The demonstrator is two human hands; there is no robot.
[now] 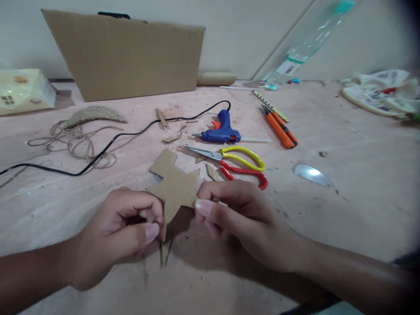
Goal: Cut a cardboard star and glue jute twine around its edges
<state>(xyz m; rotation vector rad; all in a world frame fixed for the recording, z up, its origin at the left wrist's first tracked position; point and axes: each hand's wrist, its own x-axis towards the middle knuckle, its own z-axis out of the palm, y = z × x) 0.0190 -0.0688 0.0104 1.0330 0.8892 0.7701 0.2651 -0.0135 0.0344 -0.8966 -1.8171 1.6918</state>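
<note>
Between my two hands is a flat cardboard star (175, 186), lifted a little off the table and casting a shadow. My left hand (126, 227) is closed, its thumb and fingers pinching the star's lower left point. With thumb and forefinger my right hand (232, 208) grips the right point. Just beyond the star lie scissors (226, 161) with one yellow and one red handle. Behind them rests a blue glue gun (221, 131), its black cord (131, 132) running off to the left. Small cardboard scraps (212, 172) are scattered around the scissors.
A crescent wrapped in twine (95, 115) lies at the left beside loose twine (74, 140). Along the back stand a cardboard sheet (134, 57), a tissue pack (28, 91) and a leaning plastic bottle (298, 54). Orange cutters (278, 127) and a curved clear piece (313, 174) lie right.
</note>
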